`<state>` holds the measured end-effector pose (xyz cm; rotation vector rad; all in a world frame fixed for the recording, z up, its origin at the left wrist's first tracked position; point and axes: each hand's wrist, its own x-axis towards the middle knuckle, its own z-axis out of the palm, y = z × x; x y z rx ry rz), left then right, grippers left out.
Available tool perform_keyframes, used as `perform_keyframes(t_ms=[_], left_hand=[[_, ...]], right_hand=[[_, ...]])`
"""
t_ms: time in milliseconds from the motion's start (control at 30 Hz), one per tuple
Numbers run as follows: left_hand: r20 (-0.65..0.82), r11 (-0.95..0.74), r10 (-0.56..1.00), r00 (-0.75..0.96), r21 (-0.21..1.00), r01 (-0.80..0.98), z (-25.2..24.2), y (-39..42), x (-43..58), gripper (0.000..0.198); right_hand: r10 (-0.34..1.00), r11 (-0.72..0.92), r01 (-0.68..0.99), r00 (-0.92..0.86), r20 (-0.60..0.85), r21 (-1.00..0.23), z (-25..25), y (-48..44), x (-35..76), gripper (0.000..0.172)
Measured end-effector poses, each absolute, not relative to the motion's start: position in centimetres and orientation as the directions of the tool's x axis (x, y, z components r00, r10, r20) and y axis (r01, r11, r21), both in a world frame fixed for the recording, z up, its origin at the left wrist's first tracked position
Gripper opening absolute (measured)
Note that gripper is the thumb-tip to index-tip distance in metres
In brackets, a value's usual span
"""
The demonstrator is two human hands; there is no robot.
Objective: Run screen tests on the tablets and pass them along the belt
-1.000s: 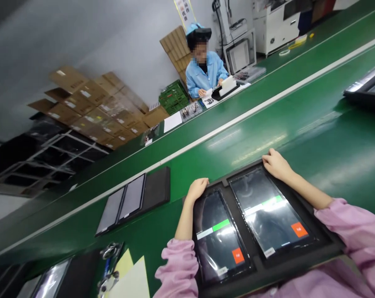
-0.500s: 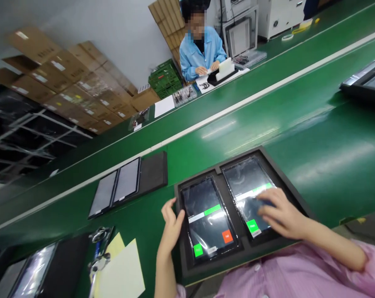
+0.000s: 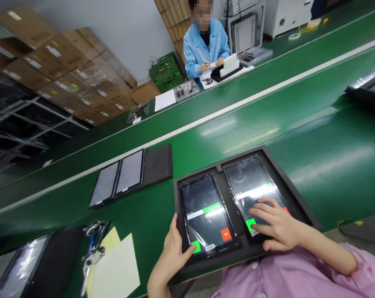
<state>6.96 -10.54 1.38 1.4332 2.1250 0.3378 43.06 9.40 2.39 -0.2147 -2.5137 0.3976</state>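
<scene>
Two tablets lie side by side in a black foam tray (image 3: 220, 179) at the bench's front edge. Both screens are lit and dark, with green and red squares. My left hand (image 3: 174, 245) is open at the tray's left side, its thumb on the green square of the left tablet (image 3: 206, 192). Over the lower part of the right tablet (image 3: 247, 174) my right hand (image 3: 277, 223) is spread, a fingertip at that screen's green square. It partly covers the red square there. Neither hand holds anything.
Left of the tray, two more tablets (image 3: 129, 169) lie on black foam. Nearer are yellow paper sheets (image 3: 115, 265) beside a metal tool (image 3: 92, 256) and another tray (image 3: 56, 256). A black tray (image 3: 369, 89) stands far right. Across the green bench sits a person in blue (image 3: 206, 49).
My left hand has moved down the tray's side, bringing its thumb onto the left screen's green square. My right hand has shifted down and left to the right screen's green square.
</scene>
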Motion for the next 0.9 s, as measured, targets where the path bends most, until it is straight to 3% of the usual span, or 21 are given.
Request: perform_keyframes(t_ms=[100,200,300,400,500,567,700,900], left_hand=[[-0.224,0.332,0.938,-0.265,0.366,0.869,2.7,-8.2,6.7,0.111],[-0.146,0.197,0.977,-0.157,0.329,0.924,5.1,-3.1,7.3,0.079],[-0.167,-0.055,0.979,0.120,0.349,0.935,7.2,3.4,9.0,0.053],[-0.164,-0.166,0.962,0.217,0.278,0.946,7.5,8.4,10.7,0.039],[-0.138,-0.166,0.970,0.199,0.221,0.961,6.5,10.1,11.3,0.034],[-0.112,-0.182,0.971,0.213,0.234,0.955,5.8,9.9,11.2,0.035],[-0.068,-0.198,0.972,0.224,0.274,0.941,5.3,9.2,10.9,0.037],[-0.089,-0.181,0.974,0.207,0.240,0.954,5.6,9.9,11.5,0.036]], right_hand=[[0.246,0.936,0.077,-0.841,0.482,-0.344,2.1,9.3,42.8,0.076],[0.245,0.927,0.085,-0.876,0.416,-0.366,2.2,9.3,42.8,0.066],[0.269,0.915,0.130,-0.902,0.337,-0.381,3.2,10.7,43.3,0.047],[0.474,0.864,0.380,-0.836,0.276,-0.329,4.1,13.8,43.6,0.033],[0.787,0.614,0.745,-0.556,0.267,-0.260,3.7,17.4,43.2,0.030],[0.888,0.449,0.858,-0.396,0.235,-0.250,2.8,19.1,42.8,0.036],[0.908,0.411,0.870,-0.367,0.201,-0.272,0.9,20.1,42.6,0.045],[0.911,0.404,0.843,-0.334,0.243,-0.355,-0.2,20.0,43.6,0.050]])
